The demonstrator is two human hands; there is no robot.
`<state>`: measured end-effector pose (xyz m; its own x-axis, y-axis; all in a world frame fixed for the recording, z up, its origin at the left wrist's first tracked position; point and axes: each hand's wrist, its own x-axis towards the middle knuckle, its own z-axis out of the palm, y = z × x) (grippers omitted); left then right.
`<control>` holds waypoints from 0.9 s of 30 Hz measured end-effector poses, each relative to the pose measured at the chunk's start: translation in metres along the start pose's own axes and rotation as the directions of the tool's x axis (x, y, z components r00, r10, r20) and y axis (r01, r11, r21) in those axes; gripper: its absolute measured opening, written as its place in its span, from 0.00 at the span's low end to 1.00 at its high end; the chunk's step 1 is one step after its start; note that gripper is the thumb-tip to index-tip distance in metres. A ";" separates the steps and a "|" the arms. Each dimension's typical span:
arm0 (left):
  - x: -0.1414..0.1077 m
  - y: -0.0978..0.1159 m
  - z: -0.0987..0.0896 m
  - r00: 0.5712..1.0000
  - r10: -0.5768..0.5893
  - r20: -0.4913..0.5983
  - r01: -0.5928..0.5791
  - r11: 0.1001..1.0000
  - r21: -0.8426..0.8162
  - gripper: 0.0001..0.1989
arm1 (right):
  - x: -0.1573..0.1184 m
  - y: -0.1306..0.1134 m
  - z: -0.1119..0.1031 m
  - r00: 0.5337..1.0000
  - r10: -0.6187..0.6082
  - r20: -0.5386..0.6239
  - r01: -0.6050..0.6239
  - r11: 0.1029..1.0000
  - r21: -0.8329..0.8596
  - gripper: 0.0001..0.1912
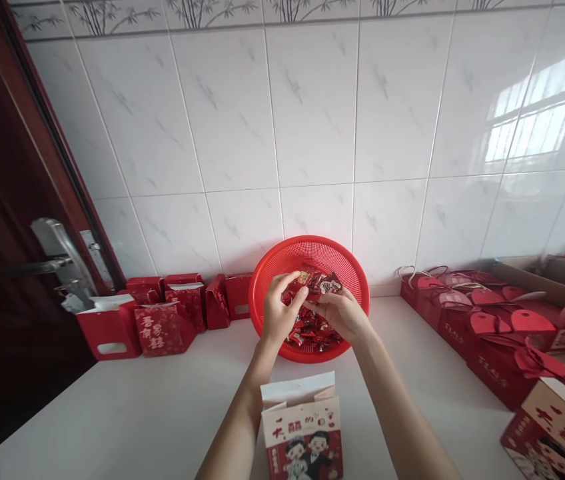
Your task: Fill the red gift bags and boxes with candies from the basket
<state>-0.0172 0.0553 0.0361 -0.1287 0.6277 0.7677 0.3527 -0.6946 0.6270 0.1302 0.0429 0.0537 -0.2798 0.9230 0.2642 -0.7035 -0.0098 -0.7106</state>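
Observation:
Both hands are over a round red plastic basket [258, 277] that stands against the tiled wall. My left hand [282, 303] is closed on a wrapped candy with a yellowish patch. My right hand [342, 313] grips several wrapped candies [331, 285] in dark red wrappers with pale lettering. The two hands are close together, fingertips nearly meeting. Below them, more red-wrapped candies [307, 333] lie in the basket, partly hidden by the hands. Between my forearms stands an upright gift box [302, 433] with a cartoon couple on its front and its top flaps open.
Several red gift boxes [165, 330] stand at the left by the wall, near a dark door with a metal handle [52, 263]. At the right are rows of red boxes with cord handles [482, 327], a cardboard carton [522, 270] and another cartoon box [557, 427].

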 end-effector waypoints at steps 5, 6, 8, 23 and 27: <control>-0.001 0.002 0.001 1.000 0.001 0.021 -0.001 1.000 0.012 0.16 | 0.000 -0.001 0.000 0.999 0.001 -0.051 -0.001 1.000 0.003 0.09; -0.001 0.003 0.001 1.000 0.004 0.026 -0.005 1.000 0.018 0.15 | -0.001 -0.001 0.000 0.998 0.007 -0.060 -0.007 1.000 0.000 0.09; -0.001 0.004 0.001 0.999 0.019 0.042 -0.020 0.999 0.034 0.15 | -0.001 -0.001 0.000 0.998 0.020 -0.067 -0.020 1.000 -0.009 0.08; 0.015 -0.003 -0.033 0.963 -0.205 0.176 0.213 0.977 -0.028 0.17 | 0.001 -0.001 0.002 0.972 0.050 -0.229 -0.056 0.998 -0.018 0.13; 0.020 -0.026 -0.050 0.899 -0.434 0.063 0.409 0.881 0.237 0.15 | 0.001 -0.007 0.000 0.948 0.031 -0.317 -0.034 0.999 -0.005 0.10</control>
<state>-0.0753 0.0678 0.0417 -0.2102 0.8878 0.4095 0.4777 -0.2722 0.8353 0.1343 0.0441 0.0592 -0.0798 0.9966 0.0217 -0.6900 -0.0395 -0.7228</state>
